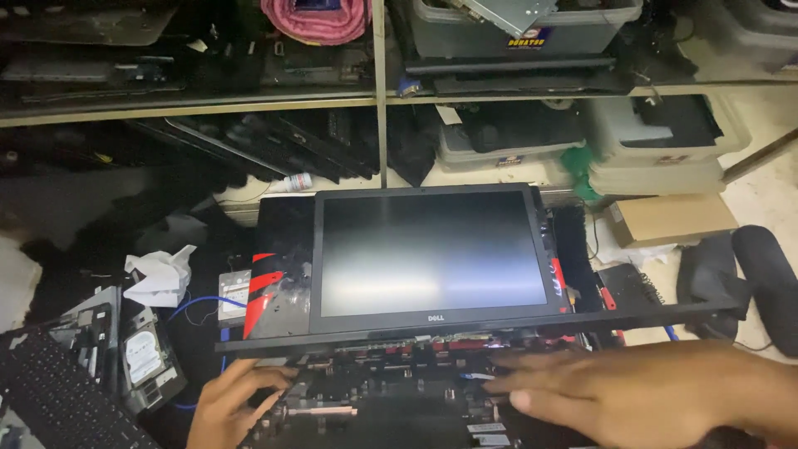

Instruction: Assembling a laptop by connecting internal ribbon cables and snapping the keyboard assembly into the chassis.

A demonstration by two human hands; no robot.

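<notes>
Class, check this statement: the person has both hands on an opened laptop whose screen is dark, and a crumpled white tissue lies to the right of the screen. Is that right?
Not quite. The head view shows the crumpled white tissue to the left of the screen, not the right. The rest holds: left hand and right hand rest on the opened laptop, and the screen is dark.

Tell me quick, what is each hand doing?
Left hand: open, fingers curled on the opened black laptop base, holding nothing.
Right hand: open, flat over the base, holding nothing.

A single head-worn camera looks steeply down and forward from close range, centred on the open laptop, with cluttered shelves toward twelve o'clock beyond it.
</notes>
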